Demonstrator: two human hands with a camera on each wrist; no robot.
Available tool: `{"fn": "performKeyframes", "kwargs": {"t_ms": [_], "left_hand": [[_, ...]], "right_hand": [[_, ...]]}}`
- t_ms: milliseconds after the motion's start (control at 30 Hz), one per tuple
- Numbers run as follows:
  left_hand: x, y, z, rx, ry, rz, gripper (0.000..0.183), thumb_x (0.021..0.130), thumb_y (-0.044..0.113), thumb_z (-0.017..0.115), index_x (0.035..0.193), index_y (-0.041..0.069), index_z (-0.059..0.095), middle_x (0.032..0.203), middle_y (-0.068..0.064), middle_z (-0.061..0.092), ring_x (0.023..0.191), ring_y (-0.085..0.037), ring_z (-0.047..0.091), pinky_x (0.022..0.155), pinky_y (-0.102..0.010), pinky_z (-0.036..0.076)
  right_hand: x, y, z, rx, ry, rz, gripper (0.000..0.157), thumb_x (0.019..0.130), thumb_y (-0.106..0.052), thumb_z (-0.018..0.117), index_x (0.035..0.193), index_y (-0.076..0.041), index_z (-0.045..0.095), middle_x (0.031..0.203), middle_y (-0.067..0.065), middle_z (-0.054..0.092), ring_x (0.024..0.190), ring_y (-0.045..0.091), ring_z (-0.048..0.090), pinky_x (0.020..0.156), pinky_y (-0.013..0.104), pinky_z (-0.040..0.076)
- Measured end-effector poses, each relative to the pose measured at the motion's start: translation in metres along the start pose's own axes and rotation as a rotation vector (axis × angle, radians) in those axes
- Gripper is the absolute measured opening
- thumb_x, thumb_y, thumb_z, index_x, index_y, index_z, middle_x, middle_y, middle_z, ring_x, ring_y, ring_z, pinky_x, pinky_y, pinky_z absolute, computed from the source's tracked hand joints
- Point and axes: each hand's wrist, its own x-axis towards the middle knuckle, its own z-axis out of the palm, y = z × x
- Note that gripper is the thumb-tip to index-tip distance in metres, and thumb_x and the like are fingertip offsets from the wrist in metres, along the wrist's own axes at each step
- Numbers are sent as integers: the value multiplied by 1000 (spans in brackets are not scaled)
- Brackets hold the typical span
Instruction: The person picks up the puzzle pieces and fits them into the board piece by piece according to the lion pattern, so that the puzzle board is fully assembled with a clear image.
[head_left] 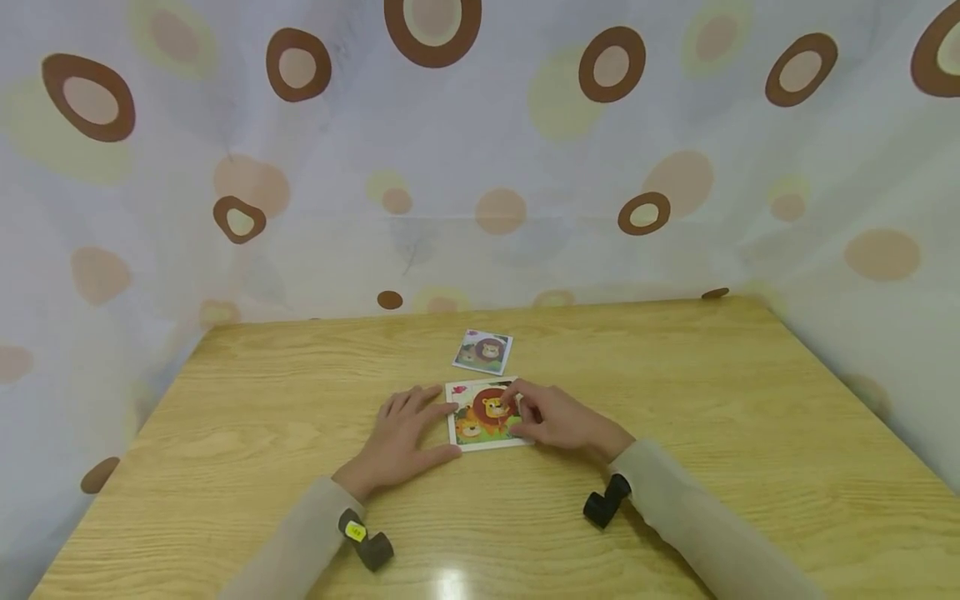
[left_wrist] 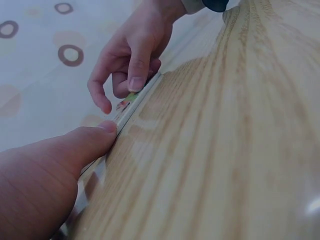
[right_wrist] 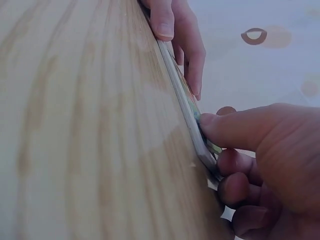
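Observation:
A white-bordered lion puzzle (head_left: 468, 417) lies flat on the wooden table in the head view, with a large lion and a cub in its picture. My left hand (head_left: 401, 437) steadies its left side, fingers spread and fairly straight. The left thumb (left_wrist: 97, 140) touches the near edge of the frame. Over the right part is my right hand (head_left: 558, 421), its thumb and fingers bent and pinching a small puzzle piece (right_wrist: 214, 147). Most of that piece is hidden by the fingers; a green edge shows beside the thumb in the right wrist view.
Beyond the puzzle lies a smaller square card (head_left: 482, 352) with a similar lion picture. A pale curtain with brown rings (head_left: 501, 150) hangs behind and along the sides of the wooden table (head_left: 300, 383).

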Motion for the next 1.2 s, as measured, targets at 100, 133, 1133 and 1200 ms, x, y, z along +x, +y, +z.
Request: {"fn": "performKeyframes", "kwargs": {"t_ms": [100,133,1133,1200], "left_hand": [[1,0,0,-5,5,-8,60,86,52,64,137,21,55,151,-10,38,141,-37,28,113,-60,16],[1,0,0,-5,5,-11,60,86,52,64,136,21,55,151,-10,38,141,-37,28,113,-60,16],[-1,-1,-1,10,1,2,61,86,54,63,137,22,54,151,-9,39,138,-34,31,112,-59,19],[0,-2,-1,10,9,6,61,86,54,63,138,22,54,151,-9,38,138,-34,31,112,-59,19]], "right_hand": [[0,-1,-1,11,17,-1,20,90,-15,68,108,-8,60,63,-7,50,54,1,40,55,18,36],[0,-1,0,18,21,3,19,90,-15,68,106,-8,62,64,-7,50,55,1,40,55,18,36],[-4,-43,9,-770,73,-62,9,86,-18,72,92,-12,68,62,2,61,50,12,46,47,25,40],[-2,-41,9,-703,62,-31,12,87,-21,71,94,-12,67,68,1,64,54,11,50,52,26,44]]}}
